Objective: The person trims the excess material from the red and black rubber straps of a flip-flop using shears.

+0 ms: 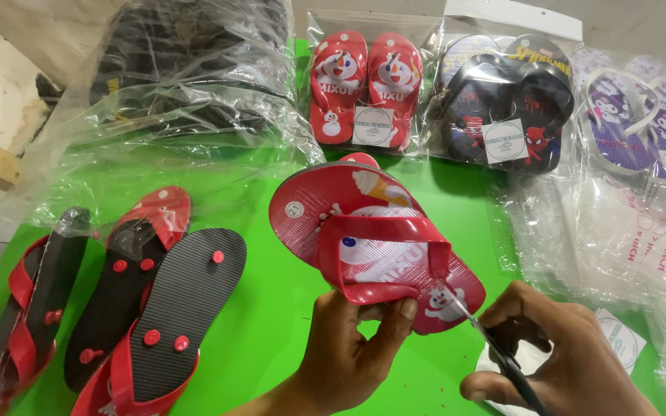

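Note:
My left hand (352, 347) grips a red sandal (371, 239) with a cartoon print by its red strap, holding it tilted above the green table (271, 316). A second red sandal lies under it, only its edge showing. My right hand (556, 354) holds dark-handled scissors (495, 350), with the blade tip touching the sandal's toe end near the strap.
Several red sandals (156, 308) lie sole-up at the left, showing black soles with red plugs. Bagged pairs stand at the back: red (364, 85), black (502, 100) and purple (634, 123). A bagged dark stack (194, 69) sits back left. Empty clear bags (618, 231) lie at the right.

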